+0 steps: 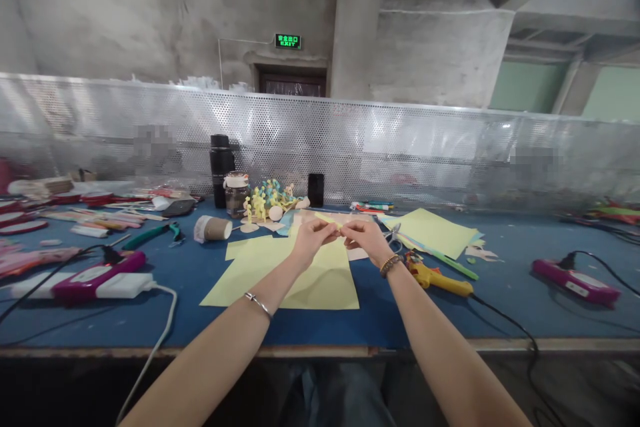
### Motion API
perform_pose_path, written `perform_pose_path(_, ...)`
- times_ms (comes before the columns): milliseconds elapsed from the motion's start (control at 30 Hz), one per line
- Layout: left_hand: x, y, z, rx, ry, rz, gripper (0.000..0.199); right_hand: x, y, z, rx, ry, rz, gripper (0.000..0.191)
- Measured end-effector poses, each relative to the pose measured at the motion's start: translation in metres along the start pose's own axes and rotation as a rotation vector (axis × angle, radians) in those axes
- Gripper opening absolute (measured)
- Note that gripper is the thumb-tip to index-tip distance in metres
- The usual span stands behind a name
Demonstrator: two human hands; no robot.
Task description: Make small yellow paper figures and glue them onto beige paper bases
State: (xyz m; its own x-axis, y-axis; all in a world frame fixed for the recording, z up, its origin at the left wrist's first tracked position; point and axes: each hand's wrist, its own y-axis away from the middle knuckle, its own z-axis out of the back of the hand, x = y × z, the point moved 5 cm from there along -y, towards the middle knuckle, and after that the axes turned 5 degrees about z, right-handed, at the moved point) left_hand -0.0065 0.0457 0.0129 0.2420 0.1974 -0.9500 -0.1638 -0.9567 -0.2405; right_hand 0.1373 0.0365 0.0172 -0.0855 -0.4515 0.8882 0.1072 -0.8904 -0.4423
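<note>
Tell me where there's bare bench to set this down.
Bare blue bench top lies between the yellow glue gun and the right pink power strip. A smaller patch, crossed by a white cable, lies between the left pink power strip and the yellow paper. Crowded: the far-left craft strips and the back centre around the jar and figurines.

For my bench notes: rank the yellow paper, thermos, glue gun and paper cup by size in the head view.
1. Yellow paper
2. Glue gun and thermos: they look alike, and the glue gun sits nearer the camera, so unsure
3. Paper cup
</note>
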Motion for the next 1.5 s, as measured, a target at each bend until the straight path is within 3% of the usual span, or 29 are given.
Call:
perform_pose_path(233, -0.002, 0.002, -0.004, 0.034, 0.011, -0.013, 0.026, 0.001, 0.001, -0.001, -0.020, -0.061, -0.011, 0.024)
perform_pose_path(300, -0.008, 0.005, -0.002, -0.016, -0.019, -0.056, 0.026, 0.001, 0.000, -0.001, -0.036, -0.077, -0.010, 0.024)
perform_pose_path(467, -0.038, 0.021, 0.010, -0.332, -0.367, -0.393, 0.023, 0.001, -0.002, 0.004, -0.132, -0.124, -0.017, 0.023)
perform_pose_path(600, -0.045, 0.028, -0.003, -0.213, -0.612, -0.561, 0.017, 0.002, -0.001, 0.004, -0.137, -0.131, -0.019, 0.023)
perform_pose_path(1500, -0.021, 0.009, -0.004, -0.020, -0.410, -0.305, 0.028, 0.005, 0.001, -0.001, -0.060, -0.102, 0.006, 0.029)
